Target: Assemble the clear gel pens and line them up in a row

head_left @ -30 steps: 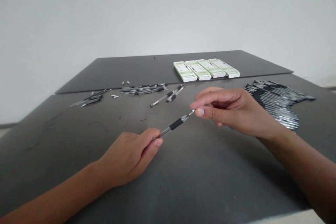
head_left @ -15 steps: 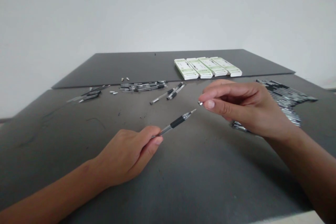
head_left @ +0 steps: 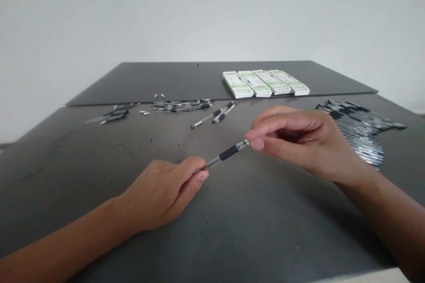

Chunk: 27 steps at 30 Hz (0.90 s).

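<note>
Head view shows, nearest, the left hand (head_left: pixel 162 194), with thumb and finger closed on the rear part of a pen (head_left: pixel 229 153). The pen is in the air between the two hands, tilted up toward the right hand (head_left: pixel 299 141). Probably the left hand holds it so far back in order to leave the front end free. The right hand pinches a small silvery tip piece (head_left: pixel 247 142) at this front end; if it is fully seated, I cannot tell.

Beyond the right hand, many pens (head_left: pixel 358 128) lie side by side on the table (head_left: pixel 199 239), maybe for keeping them in order. Farther to the left are three loose pens (head_left: pixel 203 121), a pile of pens (head_left: pixel 182 106), some dark pen parts (head_left: pixel 114 117) and small pale tips (head_left: pixel 144 112), likely kept within easy reach.

On the far board (head_left: pixel 172 82), four white and green boxes (head_left: pixel 237 85) lie flat in a row, their printed faces upward. What is inside them cannot be seen.
</note>
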{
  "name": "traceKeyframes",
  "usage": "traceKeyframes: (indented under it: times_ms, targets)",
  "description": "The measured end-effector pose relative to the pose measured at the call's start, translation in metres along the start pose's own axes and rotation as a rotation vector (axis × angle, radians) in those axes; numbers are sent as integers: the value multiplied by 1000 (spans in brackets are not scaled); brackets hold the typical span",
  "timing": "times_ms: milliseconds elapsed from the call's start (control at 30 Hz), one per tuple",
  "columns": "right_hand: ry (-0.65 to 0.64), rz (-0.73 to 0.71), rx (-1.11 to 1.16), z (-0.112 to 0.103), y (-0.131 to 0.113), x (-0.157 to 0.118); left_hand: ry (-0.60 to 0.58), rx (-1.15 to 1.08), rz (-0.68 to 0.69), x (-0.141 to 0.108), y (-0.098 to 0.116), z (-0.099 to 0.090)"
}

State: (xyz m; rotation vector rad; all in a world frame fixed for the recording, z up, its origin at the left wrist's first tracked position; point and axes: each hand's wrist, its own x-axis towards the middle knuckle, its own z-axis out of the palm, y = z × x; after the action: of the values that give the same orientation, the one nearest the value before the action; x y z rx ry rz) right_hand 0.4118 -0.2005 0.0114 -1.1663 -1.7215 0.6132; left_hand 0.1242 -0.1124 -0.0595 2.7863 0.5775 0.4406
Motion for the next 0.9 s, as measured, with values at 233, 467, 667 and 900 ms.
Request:
traceKeyframes:
  times_ms: [233,467,667,900]
  targets:
    - [65,51,0,8,-1,-4,19,2,25,-2,3,1]
    - [163,110,83,19,-3,-9,-27,-45,-34,-1,18,0]
    - [128,157,179,27,-6,-7,-9,-176,-89,1,24,2]
    - [190,173,169,36,-4,-4,-97,-470,-199,0,32,3]
